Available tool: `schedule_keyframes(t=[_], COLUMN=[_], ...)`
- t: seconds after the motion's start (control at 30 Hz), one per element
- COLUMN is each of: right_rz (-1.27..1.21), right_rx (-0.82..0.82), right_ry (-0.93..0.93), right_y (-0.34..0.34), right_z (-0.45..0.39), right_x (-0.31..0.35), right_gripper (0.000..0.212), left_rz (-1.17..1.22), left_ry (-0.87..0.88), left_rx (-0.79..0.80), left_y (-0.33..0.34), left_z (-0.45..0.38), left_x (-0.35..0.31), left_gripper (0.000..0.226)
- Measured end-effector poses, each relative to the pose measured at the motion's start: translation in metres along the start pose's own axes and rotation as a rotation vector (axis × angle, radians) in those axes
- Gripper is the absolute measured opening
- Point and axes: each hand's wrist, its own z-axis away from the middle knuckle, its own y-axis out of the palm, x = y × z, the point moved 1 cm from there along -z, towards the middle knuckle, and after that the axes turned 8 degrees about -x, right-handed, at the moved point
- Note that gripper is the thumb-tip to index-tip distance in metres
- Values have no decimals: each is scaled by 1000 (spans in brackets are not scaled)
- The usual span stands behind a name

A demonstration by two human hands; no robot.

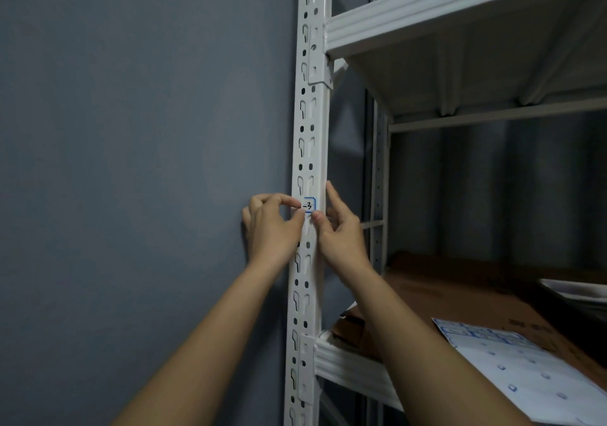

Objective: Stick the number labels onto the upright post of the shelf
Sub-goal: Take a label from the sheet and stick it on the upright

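A white perforated upright post (308, 130) of the metal shelf runs top to bottom in the middle of the view. A small white label with a blue border (310, 204), marked "-3", lies against the post at mid height. My left hand (271, 228) pinches the label's left edge between thumb and forefinger. My right hand (340, 233) has its thumb at the label's lower right corner, and its forefinger points up along the post's right edge.
A grey wall (131, 162) fills the left. White shelf beams (427, 8) join the post above and below. On the lower shelf lie brown cardboard (460, 297) and a white label sheet (525, 369) with several blue-bordered labels.
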Motion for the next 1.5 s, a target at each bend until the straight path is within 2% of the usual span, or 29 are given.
schedule_keyframes(t=[0.1,0.3,0.57,1.07,1.2,1.37,1.5], right_rz=[5,-10,-2,22,29,10,2], right_rx=[1,2,-15,5,-19,-38,-45], right_ry=[-3,12,1,-2,-12,-9,-11], right_y=[1,0,2,0,1,3,5], right_z=[0,0,-2,-3,-3,-2,-3], right_x=[-1,1,-5,-6,-7,-11,-12], right_gripper=[59,59,58,58,58,58,59], left_rz=[-16,-22,-62,-162,-140,60,195], left_ry=[42,85,84,373,315,288,163], left_rx=[-30,-108,-119,-199,-224,-117,-40], left_y=[3,3,5,11,4,2,9], left_z=[0,0,-8,-7,-13,-5,-6], left_x=[0,3,0,10,20,21,15], left_gripper=[1,15,15,12,12,10,18])
